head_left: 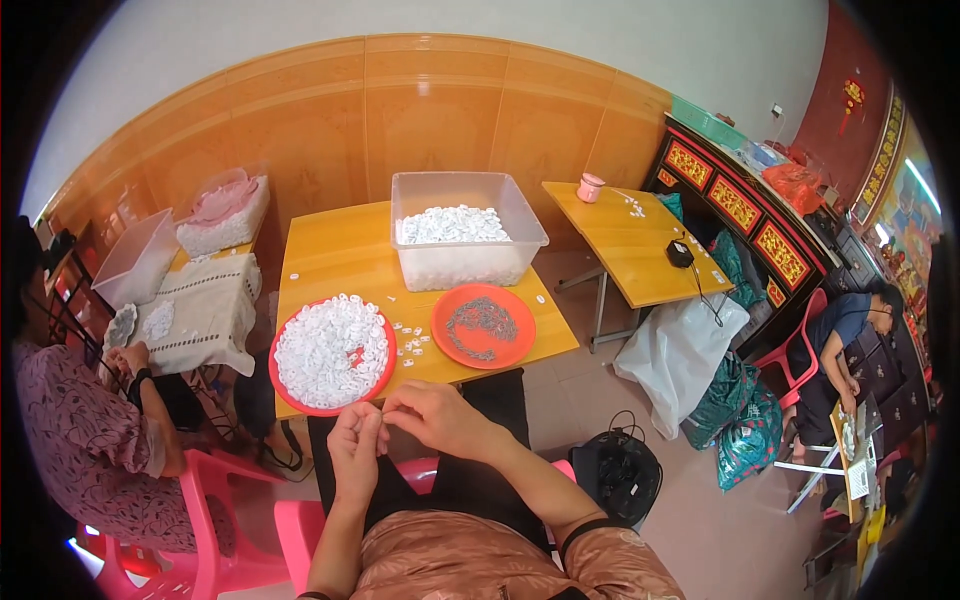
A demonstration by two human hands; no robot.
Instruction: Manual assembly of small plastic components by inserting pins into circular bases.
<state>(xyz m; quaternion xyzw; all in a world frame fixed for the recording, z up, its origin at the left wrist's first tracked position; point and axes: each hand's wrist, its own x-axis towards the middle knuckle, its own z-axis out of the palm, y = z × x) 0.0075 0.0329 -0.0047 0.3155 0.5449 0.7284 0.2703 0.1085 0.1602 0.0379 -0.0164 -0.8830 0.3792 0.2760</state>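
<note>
My left hand (354, 452) and my right hand (437, 416) meet just off the near edge of the yellow table (335, 250). Fingers on both are pinched together, and whatever they hold is too small to make out. Just beyond them, a red round tray (277, 388) is heaped with small white plastic pieces (325, 345). An orange-red plate (487, 355) to its right carries a pile of small grey metal parts (485, 325). Several loose white pieces (410, 340) lie between the two.
A clear plastic bin (470, 265) of white pieces stands at the table's back. Another person (95, 440) works at a cloth-covered table (205, 300) on the left. To the right are a second yellow table (640, 245), sacks (680, 350), a black bag (617, 478) and a seated person (840, 340).
</note>
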